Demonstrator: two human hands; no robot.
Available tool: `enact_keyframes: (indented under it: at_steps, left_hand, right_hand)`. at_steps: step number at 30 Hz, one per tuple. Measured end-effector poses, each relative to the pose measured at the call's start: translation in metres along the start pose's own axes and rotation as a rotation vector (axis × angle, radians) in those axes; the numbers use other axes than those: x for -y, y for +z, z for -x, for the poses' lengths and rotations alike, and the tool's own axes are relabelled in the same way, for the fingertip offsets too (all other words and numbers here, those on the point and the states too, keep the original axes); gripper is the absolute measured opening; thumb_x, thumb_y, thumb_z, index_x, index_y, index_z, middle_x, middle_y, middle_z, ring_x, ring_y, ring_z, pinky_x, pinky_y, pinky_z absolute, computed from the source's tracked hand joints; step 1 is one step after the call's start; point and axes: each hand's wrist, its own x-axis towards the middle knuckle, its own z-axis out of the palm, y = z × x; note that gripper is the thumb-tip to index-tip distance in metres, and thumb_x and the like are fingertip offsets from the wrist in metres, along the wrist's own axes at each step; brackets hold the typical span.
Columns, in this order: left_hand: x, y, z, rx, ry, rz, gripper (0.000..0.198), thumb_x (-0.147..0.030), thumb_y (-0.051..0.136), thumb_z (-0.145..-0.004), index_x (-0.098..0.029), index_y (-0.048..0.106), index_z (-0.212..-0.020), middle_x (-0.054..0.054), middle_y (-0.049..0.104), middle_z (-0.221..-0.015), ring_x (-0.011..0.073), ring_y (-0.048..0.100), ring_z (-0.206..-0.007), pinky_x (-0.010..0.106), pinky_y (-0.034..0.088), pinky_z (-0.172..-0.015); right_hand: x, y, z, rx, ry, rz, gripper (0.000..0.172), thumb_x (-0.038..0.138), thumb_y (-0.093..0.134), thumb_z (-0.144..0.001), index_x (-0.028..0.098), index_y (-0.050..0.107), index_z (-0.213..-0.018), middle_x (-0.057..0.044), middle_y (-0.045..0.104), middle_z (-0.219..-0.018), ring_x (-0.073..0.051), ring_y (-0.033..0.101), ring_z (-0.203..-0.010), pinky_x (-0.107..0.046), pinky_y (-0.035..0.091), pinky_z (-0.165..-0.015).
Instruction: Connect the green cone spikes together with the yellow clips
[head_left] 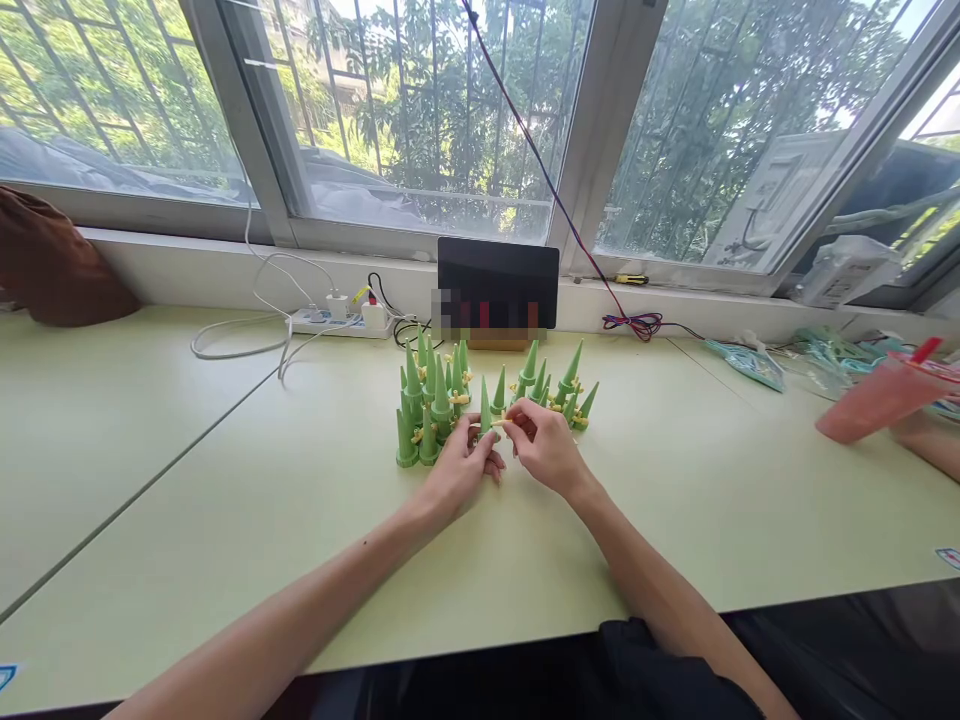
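Left hand (pixel 459 462): is gripping one green cone (pixel 485 408) near its base
Right hand (pixel 547 448): is pinching a small yellow piece (pixel 499 423) beside this cone
Green cone: is pointing upward between the hands
Other cones (pixel 440 392): are standing nearby on the counter (pixel 300 470)

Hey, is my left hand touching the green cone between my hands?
Touching. The head view shows the left hand gripping the green cone near its base, between thumb and fingers.
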Motion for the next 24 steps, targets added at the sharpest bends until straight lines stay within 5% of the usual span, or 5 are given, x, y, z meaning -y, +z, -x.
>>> enact_keyframes:
  at_steps: [24]
  left_hand:
    - [-0.0033,0.0027,0.0064,-0.003,0.037,-0.169,0.041,-0.046,0.053,-0.087,-0.020,0.037,-0.115,-0.006,0.055,-0.060,0.0144,0.058,-0.050,0.028,0.049,-0.051]
  right_hand:
    - [-0.0063,0.0019,-0.0010,0.041,0.009,0.059,0.011,0.023,0.049,-0.087,0.021,0.050,-0.076,0.001,0.057,-0.064,-0.014,0.049,-0.056,-0.025,0.037,-0.055]
